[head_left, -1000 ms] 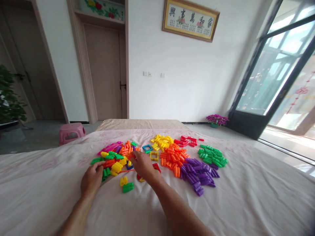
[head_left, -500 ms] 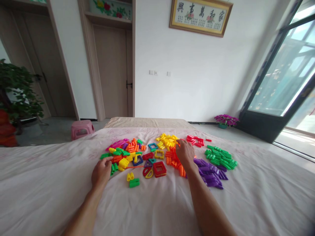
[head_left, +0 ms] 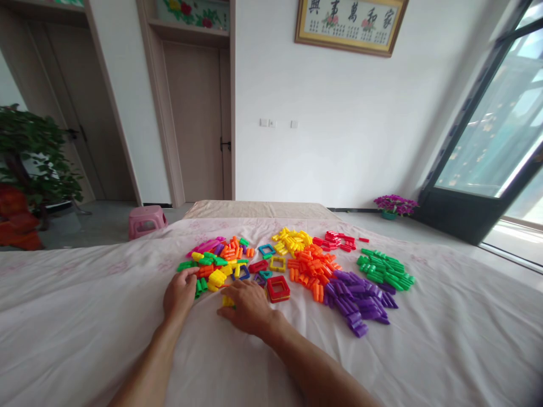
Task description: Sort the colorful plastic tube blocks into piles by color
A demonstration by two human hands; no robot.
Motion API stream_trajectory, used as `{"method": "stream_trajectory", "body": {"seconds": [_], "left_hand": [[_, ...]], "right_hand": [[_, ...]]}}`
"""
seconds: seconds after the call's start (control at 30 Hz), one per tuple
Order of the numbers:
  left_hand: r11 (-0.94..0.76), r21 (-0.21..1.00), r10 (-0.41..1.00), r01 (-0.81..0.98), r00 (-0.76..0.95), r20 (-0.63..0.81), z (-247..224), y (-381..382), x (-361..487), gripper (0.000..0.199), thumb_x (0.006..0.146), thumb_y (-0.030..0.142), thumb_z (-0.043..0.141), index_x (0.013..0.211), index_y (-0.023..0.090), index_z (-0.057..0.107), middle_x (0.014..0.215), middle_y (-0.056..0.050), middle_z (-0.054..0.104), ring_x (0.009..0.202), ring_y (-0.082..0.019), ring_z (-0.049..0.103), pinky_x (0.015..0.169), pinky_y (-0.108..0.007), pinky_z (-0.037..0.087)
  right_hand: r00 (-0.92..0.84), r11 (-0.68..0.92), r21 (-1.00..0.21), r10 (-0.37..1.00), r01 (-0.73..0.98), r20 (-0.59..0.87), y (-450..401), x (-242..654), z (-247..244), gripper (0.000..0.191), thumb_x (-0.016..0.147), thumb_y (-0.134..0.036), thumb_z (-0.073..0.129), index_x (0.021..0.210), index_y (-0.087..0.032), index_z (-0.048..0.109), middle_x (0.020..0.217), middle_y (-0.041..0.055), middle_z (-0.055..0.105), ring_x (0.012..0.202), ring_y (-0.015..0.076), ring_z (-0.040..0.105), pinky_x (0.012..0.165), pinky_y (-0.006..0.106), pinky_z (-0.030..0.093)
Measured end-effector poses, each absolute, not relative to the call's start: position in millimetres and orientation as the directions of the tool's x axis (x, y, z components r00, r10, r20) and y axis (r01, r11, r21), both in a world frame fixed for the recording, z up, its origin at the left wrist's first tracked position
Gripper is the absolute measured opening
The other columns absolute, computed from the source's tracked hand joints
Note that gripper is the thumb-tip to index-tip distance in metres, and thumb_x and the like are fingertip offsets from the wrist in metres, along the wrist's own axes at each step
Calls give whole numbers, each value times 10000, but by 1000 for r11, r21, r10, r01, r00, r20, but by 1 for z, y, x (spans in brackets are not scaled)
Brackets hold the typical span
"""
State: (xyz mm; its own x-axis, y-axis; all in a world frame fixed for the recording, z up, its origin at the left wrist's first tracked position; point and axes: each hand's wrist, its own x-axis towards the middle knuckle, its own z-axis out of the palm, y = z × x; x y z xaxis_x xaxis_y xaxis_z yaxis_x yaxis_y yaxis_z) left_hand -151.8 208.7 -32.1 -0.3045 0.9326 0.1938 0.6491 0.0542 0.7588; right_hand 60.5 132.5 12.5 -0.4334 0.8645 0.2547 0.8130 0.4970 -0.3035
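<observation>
Yellow plastic block, down on the white cloth, tucked at the fingers of the right hand! It sits off that hand's thumb side, to its left, well short of the cloth's far edge; too covered to read a long axis. Thumb and fingers curve about it, but clamped or loose, I can't tell. The right is plainly the nearer hand. The left? Fingertips at an orange block on the mixed pile's left side, pinching or just resting, I can't tell.
</observation>
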Motion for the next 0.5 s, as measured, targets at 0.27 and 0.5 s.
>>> {"method": "stream_trajectory", "body": {"seconds": [0.27, 0.5], "left_hand": [[86, 756, 934, 649, -317, 166, -32, 210, -152, 396, 882, 348, 461, 1135, 216, 736, 1122, -100, 747, 951, -259, 686, 789, -340, 489], [79, 762, 934, 643, -315, 169, -38, 215, -154, 395, 889, 391, 459, 1130, 234, 730, 1143, -86, 742, 1009, -273, 680, 820, -360, 486]], "right_hand": [[-366, 482, -403, 869, 778, 334, 142, 72, 14, 206, 971, -247, 504, 940, -228, 706, 950, 31, 743, 850, 156, 660, 734, 227, 419], [98, 306, -716, 881, 627, 463, 183, 134, 27, 273, 958, -288, 477, 930, -192, 732, 799, 30, 706, 729, 159, 642, 688, 243, 454]]}}
